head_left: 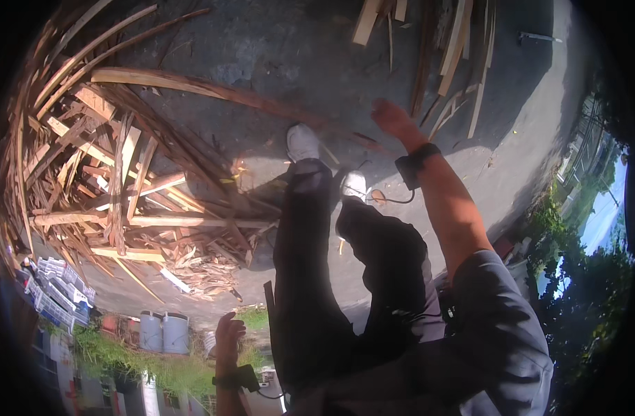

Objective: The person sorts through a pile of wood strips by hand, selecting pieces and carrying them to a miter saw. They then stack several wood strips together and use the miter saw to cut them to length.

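My right hand (393, 119) is out ahead of me over the concrete, blurred, with its fingers hard to make out. Just below it in the picture runs the end of a long bark-edged wood strip (213, 89), which stretches left to the wood pile; whether the hand touches it I cannot tell. Low at the left, my left hand (230, 335) hangs beside my leg with loosely bent fingers apart and nothing seen in them. Each wrist wears a black strap with a small box.
A tangled pile of wood offcuts (133, 197) fills the left side. More long strips (456, 52) lie ahead at the right. Grey-blue drums (175, 333), white-and-blue crates (57, 291) and grass edge the lower left. A small metal bar (539, 37) lies far right.
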Action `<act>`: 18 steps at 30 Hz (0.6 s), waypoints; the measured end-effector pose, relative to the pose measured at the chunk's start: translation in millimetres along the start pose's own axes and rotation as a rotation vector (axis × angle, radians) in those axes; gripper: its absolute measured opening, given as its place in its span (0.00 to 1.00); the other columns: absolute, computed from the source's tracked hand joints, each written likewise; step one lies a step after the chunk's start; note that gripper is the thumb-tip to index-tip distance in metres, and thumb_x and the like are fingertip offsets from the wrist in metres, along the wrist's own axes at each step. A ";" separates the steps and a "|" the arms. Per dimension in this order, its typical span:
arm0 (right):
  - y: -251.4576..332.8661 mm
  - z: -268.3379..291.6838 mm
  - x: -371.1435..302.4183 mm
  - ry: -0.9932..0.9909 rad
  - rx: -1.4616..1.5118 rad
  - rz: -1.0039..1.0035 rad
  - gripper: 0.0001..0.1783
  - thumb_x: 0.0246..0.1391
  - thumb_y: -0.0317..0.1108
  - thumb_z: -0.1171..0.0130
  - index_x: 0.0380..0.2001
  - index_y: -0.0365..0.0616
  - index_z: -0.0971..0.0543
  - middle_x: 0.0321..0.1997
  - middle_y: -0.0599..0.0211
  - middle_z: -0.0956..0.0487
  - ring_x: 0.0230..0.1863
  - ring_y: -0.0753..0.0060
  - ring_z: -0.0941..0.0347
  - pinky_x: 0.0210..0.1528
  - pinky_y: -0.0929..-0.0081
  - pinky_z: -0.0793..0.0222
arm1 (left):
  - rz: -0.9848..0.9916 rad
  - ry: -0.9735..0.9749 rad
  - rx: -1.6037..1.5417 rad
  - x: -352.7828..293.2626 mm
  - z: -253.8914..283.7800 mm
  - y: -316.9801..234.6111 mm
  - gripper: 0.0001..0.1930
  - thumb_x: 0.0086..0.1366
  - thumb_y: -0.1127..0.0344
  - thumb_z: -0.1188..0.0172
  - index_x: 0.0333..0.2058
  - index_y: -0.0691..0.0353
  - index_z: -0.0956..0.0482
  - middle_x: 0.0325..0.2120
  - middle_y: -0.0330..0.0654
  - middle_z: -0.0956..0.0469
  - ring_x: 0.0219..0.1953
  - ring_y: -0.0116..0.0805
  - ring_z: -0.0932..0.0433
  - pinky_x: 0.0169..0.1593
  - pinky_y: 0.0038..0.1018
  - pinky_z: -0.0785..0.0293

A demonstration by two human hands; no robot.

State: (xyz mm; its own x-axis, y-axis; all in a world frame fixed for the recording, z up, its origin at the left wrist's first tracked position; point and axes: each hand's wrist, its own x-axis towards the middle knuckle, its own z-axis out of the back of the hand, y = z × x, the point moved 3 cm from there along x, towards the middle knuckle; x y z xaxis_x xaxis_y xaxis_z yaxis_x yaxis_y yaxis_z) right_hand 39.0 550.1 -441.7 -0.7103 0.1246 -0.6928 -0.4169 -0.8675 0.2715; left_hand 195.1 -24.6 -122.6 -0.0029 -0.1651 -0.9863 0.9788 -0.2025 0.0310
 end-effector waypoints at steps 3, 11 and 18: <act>-5.0 -7.7 6.0 0.126 -0.116 0.014 0.12 0.46 0.36 0.50 0.30 0.41 0.24 0.37 0.52 0.25 0.39 0.51 0.28 0.43 0.61 0.31 | -0.031 0.026 -0.018 -1.5 -6.3 8.4 0.18 0.60 0.65 0.49 0.48 0.62 0.33 0.32 0.39 0.27 0.34 0.28 0.28 0.39 0.26 0.30; -28.4 -68.0 -26.0 0.106 -0.043 0.156 0.17 0.44 0.41 0.46 0.35 0.42 0.24 0.39 0.51 0.25 0.44 0.49 0.30 0.45 0.60 0.33 | 0.046 -0.048 -0.035 5.5 9.0 77.2 0.19 0.58 0.65 0.49 0.48 0.64 0.34 0.30 0.39 0.27 0.33 0.28 0.27 0.37 0.24 0.29; -60.0 -151.7 -16.2 -0.171 -0.052 0.052 0.27 0.42 0.39 0.45 0.48 0.45 0.32 0.41 0.50 0.27 0.45 0.46 0.31 0.49 0.56 0.37 | 0.180 -0.078 0.023 51.4 11.4 112.9 0.15 0.59 0.68 0.48 0.45 0.61 0.31 0.28 0.38 0.27 0.28 0.28 0.26 0.32 0.24 0.30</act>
State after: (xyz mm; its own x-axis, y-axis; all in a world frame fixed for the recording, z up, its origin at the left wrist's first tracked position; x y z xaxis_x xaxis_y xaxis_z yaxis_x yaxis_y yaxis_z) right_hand 161.6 527.0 -548.1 -0.8178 0.1554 -0.5541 -0.3508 -0.8979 0.2660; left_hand 303.2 -66.9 -167.9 0.1551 -0.2745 -0.9490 0.9600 -0.1848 0.2104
